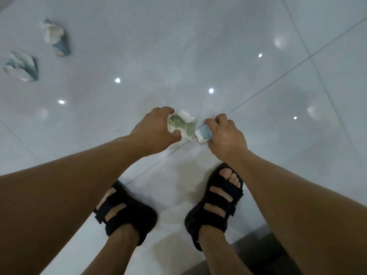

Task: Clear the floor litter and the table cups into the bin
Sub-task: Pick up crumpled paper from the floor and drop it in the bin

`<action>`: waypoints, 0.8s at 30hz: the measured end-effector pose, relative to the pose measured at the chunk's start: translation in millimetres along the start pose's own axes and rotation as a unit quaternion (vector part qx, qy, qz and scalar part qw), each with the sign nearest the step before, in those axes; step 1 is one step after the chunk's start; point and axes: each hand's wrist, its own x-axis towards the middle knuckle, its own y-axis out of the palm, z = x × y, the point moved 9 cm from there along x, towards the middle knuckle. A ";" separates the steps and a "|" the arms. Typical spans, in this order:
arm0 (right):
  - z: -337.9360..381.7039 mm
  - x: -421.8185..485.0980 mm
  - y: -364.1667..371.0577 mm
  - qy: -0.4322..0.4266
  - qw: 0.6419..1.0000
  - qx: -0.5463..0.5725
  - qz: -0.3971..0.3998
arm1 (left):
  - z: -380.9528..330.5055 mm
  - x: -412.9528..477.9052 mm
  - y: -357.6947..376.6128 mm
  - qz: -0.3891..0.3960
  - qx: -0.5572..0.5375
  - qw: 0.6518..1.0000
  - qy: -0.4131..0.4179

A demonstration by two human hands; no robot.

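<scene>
A glossy pale grey tiled floor [198, 46], crossed by thin dark grout lines, is reflecting small ceiling lights. A crumpled white-and-blue paper wad [56, 37] is lying at far left, with a second white-and-blue paper wad [21, 66] near it but apart. Near the middle, a crumpled white-and-green printed paper [183, 126] and a small white-and-blue paper scrap [203, 134] are sitting just beside each other, perhaps resting on the tile. Two black strapped sandals [216, 203] are standing below them.

Readable text: none that we can make out.
Green-printed paper [181, 126], gripped in the left hand [156, 130]: one small green cartoon figure (no lettering legible beside it).
Blue-and-white paper [203, 134], held by the right hand [225, 135]: markings too blurred for us.
</scene>
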 end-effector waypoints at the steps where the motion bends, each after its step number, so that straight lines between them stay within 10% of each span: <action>1: -0.2 -0.2 0.4 0.000 1.000 0.012 -0.005 | -0.1 -1.4 1.3 -0.004 -0.006 1.000 0.004; 14: 98.2 -49.2 -119.9 -0.168 0.947 0.257 -0.097 | -25.5 -52.1 -51.2 0.026 -0.125 0.992 0.023; 24: 92.0 25.7 -6.7 -0.133 0.988 -0.080 0.027 | 120.8 -41.2 -51.8 -0.049 -0.034 0.994 -0.089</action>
